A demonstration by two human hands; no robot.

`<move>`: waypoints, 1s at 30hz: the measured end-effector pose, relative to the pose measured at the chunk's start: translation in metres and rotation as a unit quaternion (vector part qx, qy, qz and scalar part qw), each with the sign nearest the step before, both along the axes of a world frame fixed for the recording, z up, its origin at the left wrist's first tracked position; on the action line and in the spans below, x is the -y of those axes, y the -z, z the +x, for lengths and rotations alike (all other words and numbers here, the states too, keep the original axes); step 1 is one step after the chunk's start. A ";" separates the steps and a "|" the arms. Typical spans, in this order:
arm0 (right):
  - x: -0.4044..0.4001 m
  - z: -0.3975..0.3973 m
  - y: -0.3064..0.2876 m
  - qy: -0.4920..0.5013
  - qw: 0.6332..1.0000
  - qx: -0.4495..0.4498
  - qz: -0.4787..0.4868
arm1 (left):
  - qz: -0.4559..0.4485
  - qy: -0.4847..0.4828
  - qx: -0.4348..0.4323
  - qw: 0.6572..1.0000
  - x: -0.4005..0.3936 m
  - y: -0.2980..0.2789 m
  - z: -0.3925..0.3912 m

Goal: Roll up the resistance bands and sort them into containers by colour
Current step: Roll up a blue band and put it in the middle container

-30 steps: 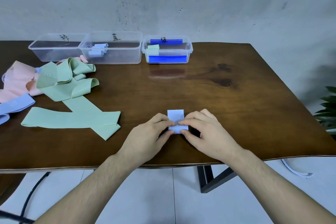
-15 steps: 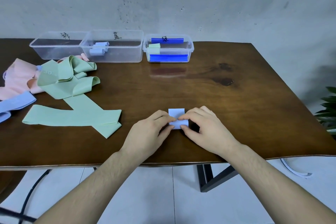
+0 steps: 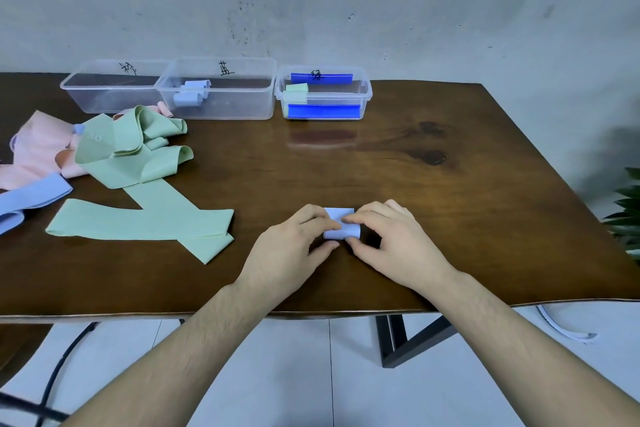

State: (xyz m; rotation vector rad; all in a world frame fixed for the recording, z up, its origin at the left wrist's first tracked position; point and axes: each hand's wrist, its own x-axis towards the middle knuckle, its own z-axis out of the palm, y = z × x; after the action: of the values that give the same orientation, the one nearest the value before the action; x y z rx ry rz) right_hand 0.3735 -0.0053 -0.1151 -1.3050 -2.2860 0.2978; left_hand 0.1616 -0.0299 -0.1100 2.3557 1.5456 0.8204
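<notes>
both hands, left hand [image 3: 289, 246] and right hand [image 3: 391, 239], pinch a nearly rolled light-blue resistance band [image 3: 341, 228], which could spring loose if fingers slip.

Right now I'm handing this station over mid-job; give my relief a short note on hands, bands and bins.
Left hand and right hand both pinch the light-blue band, nearly rolled, at the table's near edge.
Done: blue rolls in the middle bin; one green roll in the right bin.
Left bin: looks empty.
Left: finish this roll, then the green, pink and blue bands loose at the far left.
</notes>
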 end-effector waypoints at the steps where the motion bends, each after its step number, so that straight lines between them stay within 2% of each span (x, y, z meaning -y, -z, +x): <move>1: 0.000 0.000 0.000 0.001 1.000 -0.001 -0.001 | 0.001 -0.001 -0.007 1.000 0.000 0.000 0.000; 18: -0.013 -0.002 -0.007 -0.003 0.999 0.021 -0.025 | -0.023 -0.016 -0.044 0.999 -0.012 -0.004 0.000; 23: -0.014 -0.002 -0.007 -0.001 1.000 0.015 0.003 | -0.039 -0.025 -0.046 0.998 -0.020 -0.006 0.000; 30: -0.020 -0.002 -0.007 0.008 1.000 0.019 -0.011 | -0.049 -0.028 -0.033 0.998 -0.026 -0.007 0.001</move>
State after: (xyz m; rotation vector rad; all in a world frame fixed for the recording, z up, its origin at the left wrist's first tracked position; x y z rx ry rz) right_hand 0.3714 0.0150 -0.1080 -1.3503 -2.3080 0.2974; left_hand 0.1629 -0.0038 -0.1032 2.3019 1.6452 0.6678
